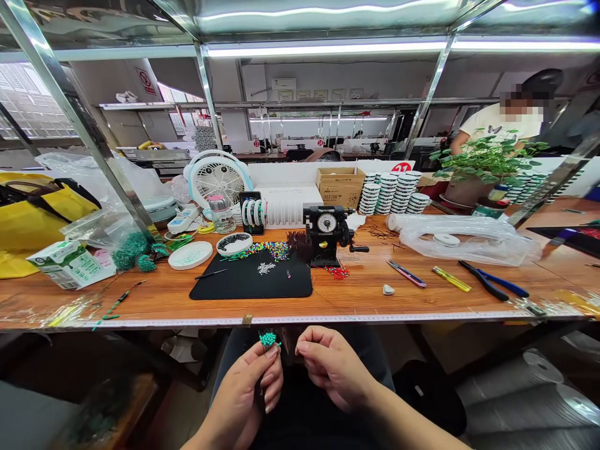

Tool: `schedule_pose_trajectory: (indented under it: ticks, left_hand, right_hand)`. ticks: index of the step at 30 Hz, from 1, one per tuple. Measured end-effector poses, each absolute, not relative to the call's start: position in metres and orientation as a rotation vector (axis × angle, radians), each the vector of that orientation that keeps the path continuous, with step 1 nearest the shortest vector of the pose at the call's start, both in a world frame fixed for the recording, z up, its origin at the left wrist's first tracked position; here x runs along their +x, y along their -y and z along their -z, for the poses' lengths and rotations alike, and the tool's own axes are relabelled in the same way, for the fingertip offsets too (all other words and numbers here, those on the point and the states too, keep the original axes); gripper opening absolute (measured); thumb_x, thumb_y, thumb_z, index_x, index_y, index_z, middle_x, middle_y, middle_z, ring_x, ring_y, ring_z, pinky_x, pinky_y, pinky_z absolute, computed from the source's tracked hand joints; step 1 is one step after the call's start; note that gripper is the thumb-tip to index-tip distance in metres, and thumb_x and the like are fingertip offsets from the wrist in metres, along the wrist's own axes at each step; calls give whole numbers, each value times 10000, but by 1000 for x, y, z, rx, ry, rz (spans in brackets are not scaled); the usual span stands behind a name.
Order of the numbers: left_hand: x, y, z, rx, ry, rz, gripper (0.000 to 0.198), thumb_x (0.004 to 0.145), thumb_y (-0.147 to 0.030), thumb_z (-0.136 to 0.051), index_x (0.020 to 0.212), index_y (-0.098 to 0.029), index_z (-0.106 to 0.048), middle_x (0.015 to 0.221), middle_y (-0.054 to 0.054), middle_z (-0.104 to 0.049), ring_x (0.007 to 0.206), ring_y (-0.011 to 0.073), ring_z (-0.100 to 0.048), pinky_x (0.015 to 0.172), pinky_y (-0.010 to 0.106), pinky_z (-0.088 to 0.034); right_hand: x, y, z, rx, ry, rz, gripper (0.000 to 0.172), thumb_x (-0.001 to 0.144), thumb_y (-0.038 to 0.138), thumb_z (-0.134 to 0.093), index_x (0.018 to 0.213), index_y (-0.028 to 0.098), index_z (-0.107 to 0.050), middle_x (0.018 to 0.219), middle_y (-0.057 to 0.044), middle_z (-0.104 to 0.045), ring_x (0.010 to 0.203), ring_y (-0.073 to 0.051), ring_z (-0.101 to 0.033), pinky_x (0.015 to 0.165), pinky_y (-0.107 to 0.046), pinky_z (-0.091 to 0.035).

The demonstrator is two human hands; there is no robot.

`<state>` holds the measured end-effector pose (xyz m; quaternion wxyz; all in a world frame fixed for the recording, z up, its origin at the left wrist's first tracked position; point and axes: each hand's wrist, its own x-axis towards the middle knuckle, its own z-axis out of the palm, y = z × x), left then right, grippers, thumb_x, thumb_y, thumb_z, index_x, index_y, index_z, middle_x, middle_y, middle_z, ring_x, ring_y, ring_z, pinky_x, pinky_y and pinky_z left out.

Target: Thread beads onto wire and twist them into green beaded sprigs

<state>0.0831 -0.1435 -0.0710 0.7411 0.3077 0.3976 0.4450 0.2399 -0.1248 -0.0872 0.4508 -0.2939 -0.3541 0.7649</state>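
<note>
Below the table's front edge, over my lap, my left hand (pixel 250 387) is closed around a small cluster of teal beads on thin dark wires (pixel 268 339) that sticks up between thumb and fingers. My right hand (pixel 328 365) is closed in a pinch just right of the cluster, its fingertips near the wires; what it grips is too small to see. On the wooden table (pixel 356 290) lies a black mat (pixel 253 284) with mixed coloured beads (pixel 269 250) and a small pile of silver bits (pixel 266 268).
A black hand-crank machine with a dial (pixel 328 234) stands behind the mat. Pliers (pixel 492 281), scissors (pixel 407 274), a yellow tool (pixel 450 279), a fan (pixel 216 178), stacked spools (pixel 391 192), a plastic bag (pixel 464 237), a yellow bag (pixel 32 215). A person sits behind a plant (pixel 482 159).
</note>
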Motion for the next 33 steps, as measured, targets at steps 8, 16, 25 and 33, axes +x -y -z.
schedule_pose_trajectory:
  ticks: [8,16,25,33]
  left_hand:
    - [82,144,74,658,-889,-983,237,806,-287,-588,674,-171,-430,541,-75,-290,427,48,-237,391,186,-194]
    - [79,142,77,666,-895,-1005,211,826,-284,-565,697,-173,-440,550,-74,-296,432,50,-240,398,189,-209]
    - [79,141,78,635,-843,-957,223,823,-279,-569,680,-166,-440,550,-74,-292,422,41,-223,380,178,-186]
    - [79,143,81,505,-844,-912,232,766,-270,-646,699,-159,-453,528,-88,-297,398,19,-229,362,146,-167]
  right_hand:
    - [241,120,92,-922,987,-1769,241,707,332,-697,682,124,-579,487,73,-395,389,-18,-210,377,-192,-115]
    - [239,121,85,-1059,1020,-1780,259,654,351,-711,624,133,-576,514,58,-426,403,-28,-230,399,-209,-132]
    - [239,124,83,-1050,1080,-1770,179,663,289,-697,613,126,-644,386,88,-325,371,-32,-189,414,-238,-92]
    - [236,126,80,-921,980,-1988,152,606,197,-687,539,132,-567,364,94,-331,358,-30,-175,395,-235,-71]
